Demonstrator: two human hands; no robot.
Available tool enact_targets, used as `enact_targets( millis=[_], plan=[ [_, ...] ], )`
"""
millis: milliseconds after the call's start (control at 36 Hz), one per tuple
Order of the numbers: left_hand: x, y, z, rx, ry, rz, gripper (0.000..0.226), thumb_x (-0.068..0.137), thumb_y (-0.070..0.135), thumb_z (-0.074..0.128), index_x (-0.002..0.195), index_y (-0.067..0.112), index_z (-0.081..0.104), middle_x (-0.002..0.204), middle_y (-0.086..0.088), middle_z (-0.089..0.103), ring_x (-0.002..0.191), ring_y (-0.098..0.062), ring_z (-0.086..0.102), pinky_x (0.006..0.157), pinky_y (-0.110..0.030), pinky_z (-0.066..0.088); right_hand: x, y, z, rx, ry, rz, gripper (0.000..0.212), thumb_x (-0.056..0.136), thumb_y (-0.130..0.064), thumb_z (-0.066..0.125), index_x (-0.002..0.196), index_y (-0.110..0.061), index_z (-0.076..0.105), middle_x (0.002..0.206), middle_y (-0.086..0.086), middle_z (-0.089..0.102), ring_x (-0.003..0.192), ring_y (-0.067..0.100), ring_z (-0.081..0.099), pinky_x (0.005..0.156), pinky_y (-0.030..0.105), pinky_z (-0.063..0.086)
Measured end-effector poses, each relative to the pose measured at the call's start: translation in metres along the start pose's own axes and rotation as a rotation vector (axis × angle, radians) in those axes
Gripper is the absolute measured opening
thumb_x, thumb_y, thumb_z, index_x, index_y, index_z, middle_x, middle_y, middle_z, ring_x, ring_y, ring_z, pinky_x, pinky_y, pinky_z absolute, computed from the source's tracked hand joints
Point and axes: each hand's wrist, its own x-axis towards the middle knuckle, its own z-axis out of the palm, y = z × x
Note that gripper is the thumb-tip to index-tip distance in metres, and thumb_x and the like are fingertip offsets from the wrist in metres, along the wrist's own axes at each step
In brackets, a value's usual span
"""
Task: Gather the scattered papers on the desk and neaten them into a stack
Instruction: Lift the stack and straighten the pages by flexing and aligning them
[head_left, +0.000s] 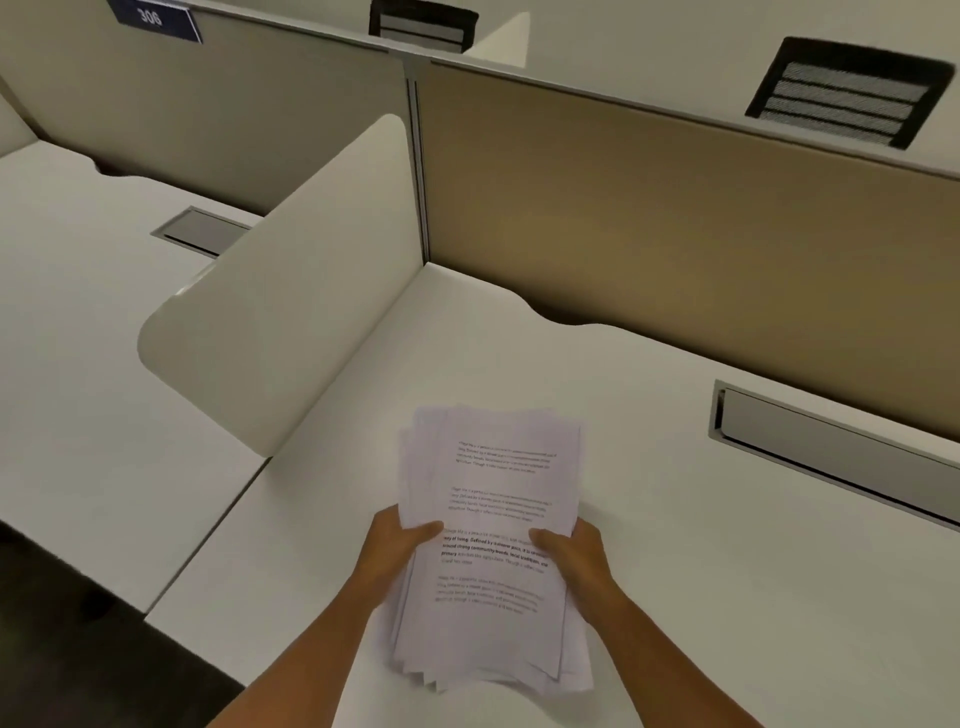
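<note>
A bundle of several printed white papers is held over the white desk, printed side up. My left hand grips its left edge with the thumb on top. My right hand grips the right edge the same way. The sheets are roughly together but uneven: their corners fan out at the top and at the bottom edge. No loose sheet lies elsewhere on the desk.
A rounded white side divider stands left of the desk. A tan partition panel runs along the back. A grey cable slot is set into the desk at right. A neighbouring desk lies to the left.
</note>
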Motion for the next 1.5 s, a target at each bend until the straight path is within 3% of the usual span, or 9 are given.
enact_targets(
  millis=[111,250,722,833,972,1111,1250,1333,1500],
  plan=[
    [-0.008,0.02,0.025,0.056,-0.079,0.042,0.041,0.077,0.013,0.078,0.116,0.017,0.064,0.105,0.0,0.073,0.091,-0.016,0.072,0.073,-0.029,0.06,-0.022,-0.016,-0.034,-0.008,0.053,-0.069,0.028,0.083,-0.006,0.074,0.102,-0.026,0.067,0.097,-0.004,0.074,0.091,0.019,0.072,0.081,0.035,0.06],
    [-0.023,0.041,0.072,0.123,-0.15,0.132,0.046,0.075,0.016,0.08,0.118,0.018,0.062,0.109,-0.001,0.071,0.095,-0.022,0.07,0.075,-0.035,0.061,-0.053,-0.024,-0.087,0.026,0.17,-0.134,0.035,0.078,-0.012,0.08,0.111,-0.014,0.069,0.103,0.005,0.075,0.093,0.027,0.073,0.084,0.046,0.061],
    [-0.125,0.008,0.227,0.111,-0.13,0.291,0.03,0.076,0.019,0.08,0.095,0.033,0.063,0.094,0.006,0.07,0.083,-0.015,0.068,0.058,-0.017,0.057,-0.149,0.035,-0.234,0.095,0.309,-0.298,0.046,0.066,-0.032,0.08,0.109,-0.019,0.069,0.104,0.003,0.075,0.095,0.032,0.068,0.085,0.051,0.059],
    [-0.14,-0.006,0.243,0.11,-0.124,0.266,0.03,0.074,0.019,0.081,0.095,0.031,0.063,0.093,0.005,0.071,0.083,-0.017,0.068,0.056,-0.016,0.057,-0.16,0.055,-0.257,0.097,0.307,-0.289,0.033,0.076,-0.02,0.083,0.107,-0.02,0.072,0.101,0.0,0.077,0.096,0.032,0.069,0.086,0.052,0.059],
    [-0.153,-0.011,0.256,0.123,-0.136,0.273,0.032,0.074,0.018,0.081,0.097,0.028,0.062,0.092,0.007,0.069,0.081,-0.012,0.067,0.055,-0.015,0.057,-0.169,0.062,-0.273,0.086,0.279,-0.293,0.037,0.073,-0.016,0.084,0.107,-0.021,0.071,0.098,-0.002,0.077,0.095,0.03,0.07,0.084,0.05,0.06],
    [-0.161,-0.007,0.263,0.1,-0.131,0.325,0.027,0.077,0.018,0.078,0.097,0.03,0.063,0.089,0.009,0.07,0.078,-0.012,0.069,0.055,-0.015,0.056,-0.178,0.054,-0.282,0.079,0.289,-0.369,0.038,0.069,-0.021,0.082,0.105,-0.025,0.07,0.094,-0.008,0.077,0.09,0.026,0.072,0.069,0.033,0.062],
    [-0.164,0.002,0.264,0.061,-0.138,0.364,0.027,0.072,0.018,0.082,0.09,0.031,0.067,0.084,0.01,0.074,0.076,-0.014,0.071,0.058,-0.02,0.058,-0.179,0.05,-0.29,0.07,0.271,-0.447,0.044,0.076,-0.005,0.081,0.116,-0.02,0.068,0.103,0.002,0.076,0.095,0.027,0.071,0.081,0.045,0.06],
    [-0.163,0.006,0.263,0.074,-0.176,0.37,0.03,0.068,0.02,0.083,0.091,0.033,0.07,0.082,0.01,0.076,0.078,-0.012,0.071,0.06,-0.021,0.058,-0.179,0.05,-0.29,0.062,0.262,-0.452,0.05,0.07,-0.016,0.082,0.118,-0.019,0.067,0.105,0.005,0.075,0.097,0.029,0.071,0.083,0.049,0.06],
    [-0.166,0.001,0.265,0.115,-0.205,0.344,0.033,0.074,0.014,0.081,0.098,0.03,0.064,0.092,0.01,0.071,0.077,-0.005,0.071,0.056,-0.016,0.055,-0.175,0.058,-0.283,0.065,0.267,-0.356,0.047,0.071,-0.018,0.086,0.114,-0.016,0.067,0.104,0.004,0.074,0.097,0.029,0.069,0.075,0.036,0.062]
  ],
)
